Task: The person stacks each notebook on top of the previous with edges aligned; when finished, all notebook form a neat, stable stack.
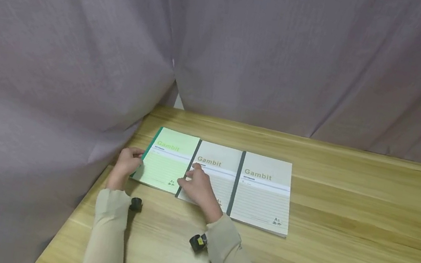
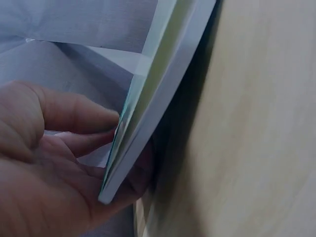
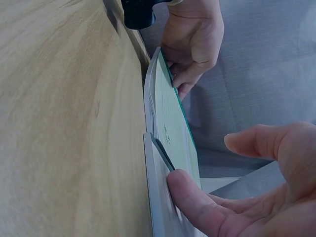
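Three Gambit notebooks lie in a row in the head view. My left hand (image 1: 128,165) holds the green notebook (image 1: 164,165) by its dark green spine at the left end. In the left wrist view the thumb (image 2: 81,112) lies on the cover while other fingers reach underneath, partly hidden by the pages. My right hand (image 1: 200,189) hovers over the middle notebook (image 1: 223,155), which has a pale cover and dark grey spine. One of its fingertips (image 3: 178,181) is right at that spine in the right wrist view; another finger is raised apart, with nothing gripped between them.
A second pale notebook (image 1: 262,197) lies to the right of the middle one. The wooden table (image 1: 365,234) stretches far to the right. Grey-purple curtains (image 1: 270,57) hang behind it and along its left edge. Black wrist devices (image 1: 197,243) sit at both sleeves.
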